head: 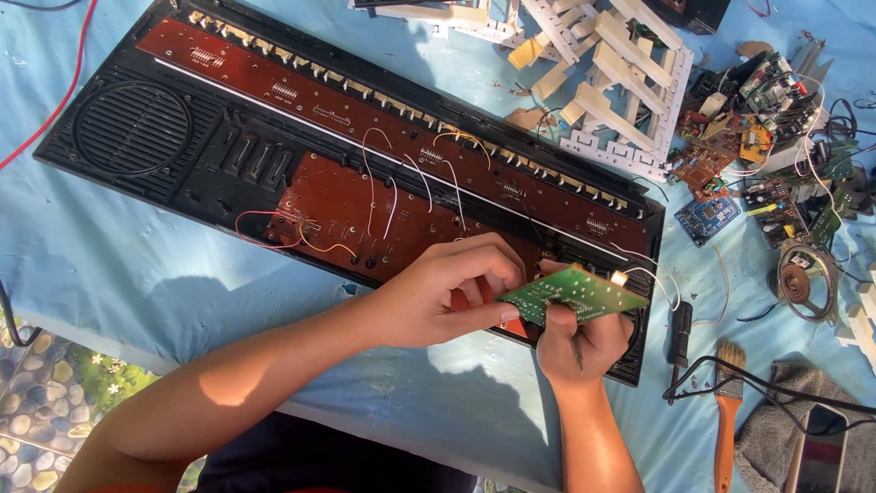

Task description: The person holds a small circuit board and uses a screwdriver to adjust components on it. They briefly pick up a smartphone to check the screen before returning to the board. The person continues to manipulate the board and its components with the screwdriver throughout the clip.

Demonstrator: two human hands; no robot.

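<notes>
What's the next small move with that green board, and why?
Probably tilt the green board up a little to check slack. Both the left hand and right hand pinch it above the open keyboard case, and thin white wires tie its right end to the case.

Left hand (447, 290) and right hand (584, 342) pinch a small green rectangular circuit board (573, 294) between them, above the opened black plastic keyboard casing (137, 137). Long reddish-brown circuit boards (365, 110) lie inside, with white wires. Orange-handled brush (727, 411) rests on blue table covering (82, 246), right of the hands.
</notes>
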